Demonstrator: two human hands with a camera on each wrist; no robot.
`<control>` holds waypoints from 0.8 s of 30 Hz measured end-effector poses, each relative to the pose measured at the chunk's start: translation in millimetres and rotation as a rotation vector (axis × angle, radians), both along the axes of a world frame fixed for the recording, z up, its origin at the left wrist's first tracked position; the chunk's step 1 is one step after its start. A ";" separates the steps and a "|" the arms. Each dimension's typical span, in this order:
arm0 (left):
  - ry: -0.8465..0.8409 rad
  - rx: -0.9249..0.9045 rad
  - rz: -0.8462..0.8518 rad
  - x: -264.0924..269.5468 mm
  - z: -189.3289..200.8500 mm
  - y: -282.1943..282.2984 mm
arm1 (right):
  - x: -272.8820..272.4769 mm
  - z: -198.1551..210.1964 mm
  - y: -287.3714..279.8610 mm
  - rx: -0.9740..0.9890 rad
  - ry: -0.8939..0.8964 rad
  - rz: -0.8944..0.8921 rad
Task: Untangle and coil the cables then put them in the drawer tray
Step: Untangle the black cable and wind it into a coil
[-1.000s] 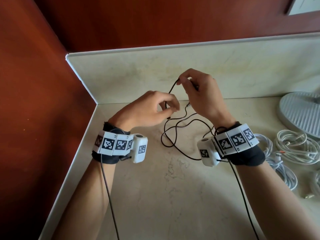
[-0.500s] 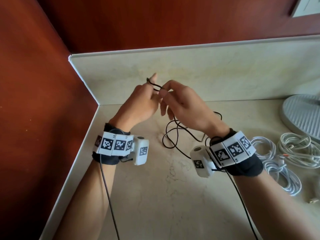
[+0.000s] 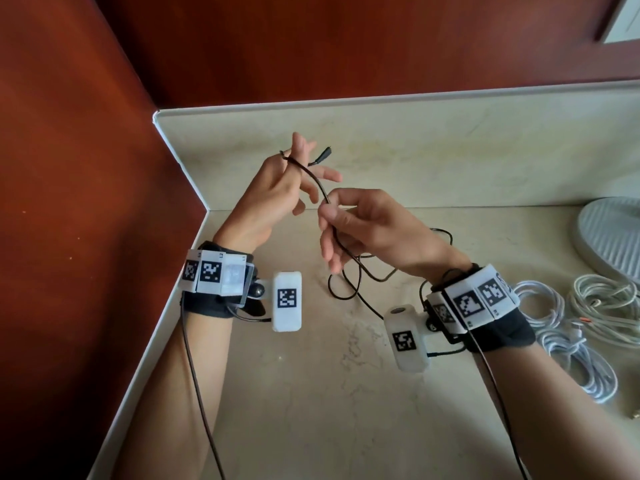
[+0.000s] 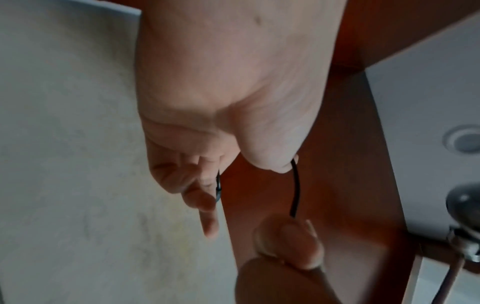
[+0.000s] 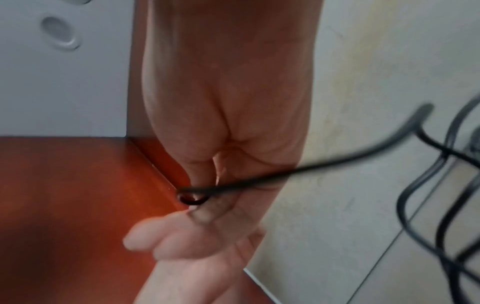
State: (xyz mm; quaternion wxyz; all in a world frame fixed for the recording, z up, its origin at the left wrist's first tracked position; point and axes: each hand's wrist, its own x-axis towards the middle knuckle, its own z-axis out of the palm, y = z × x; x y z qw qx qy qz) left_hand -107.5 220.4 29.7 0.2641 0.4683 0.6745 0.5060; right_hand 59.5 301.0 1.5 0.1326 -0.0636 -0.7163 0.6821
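A thin black cable point(image 3: 313, 176) runs between my two hands above the marble counter point(image 3: 311, 393). My left hand point(image 3: 287, 181) is raised with its fingers spread. The cable end is looped round its upright finger, and the plug point(image 3: 325, 154) sticks out to the right. In the left wrist view the cable point(image 4: 296, 189) comes out from behind the thumb. Just below and to the right, my right hand point(image 3: 360, 226) pinches the cable between thumb and forefinger. The rest of it hangs down into loose loops point(image 3: 349, 282) on the counter, also seen in the right wrist view as blurred strands point(image 5: 420, 195).
Several white cables point(image 3: 588, 306) lie in heaps at the right of the counter, beside a white ribbed round base point(image 3: 609, 237). A small gold plug point(image 3: 633, 415) lies at the right edge. The backsplash point(image 3: 415, 140) and a red-brown wall point(image 3: 86, 202) close the corner.
My left hand has lifted and spread its fingers with the cable end looped round it. My right hand has slid down the cable, away to the lower right.
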 end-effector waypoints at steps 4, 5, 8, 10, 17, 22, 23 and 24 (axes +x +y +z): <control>-0.181 0.067 -0.225 -4.3 1.3 -3.1 | 2.5 -0.1 5.6 -0.117 0.011 0.099; -0.203 0.078 -0.279 -4.4 3.0 -4.6 | 5.1 -0.4 9.5 -0.124 -0.019 0.118; -0.166 0.107 -0.421 -3.0 2.4 -6.4 | 14.8 1.0 20.7 -0.084 -0.132 0.092; -0.176 0.098 -0.488 0.4 1.2 -6.3 | 19.7 2.6 28.1 -0.057 -0.197 0.009; 0.117 -0.030 -0.598 11.6 0.5 -3.8 | 25.4 -4.2 45.4 -0.139 -0.170 -0.116; 0.181 -0.178 -0.636 14.3 -9.6 2.1 | 20.0 -4.4 44.4 -0.144 -0.137 -0.327; 0.209 -0.206 -0.650 15.8 -10.2 2.2 | 17.8 -5.0 43.0 -0.137 -0.126 -0.364; 0.232 -0.224 -0.665 16.0 -11.9 2.8 | 15.9 -5.4 41.2 -0.136 -0.101 -0.402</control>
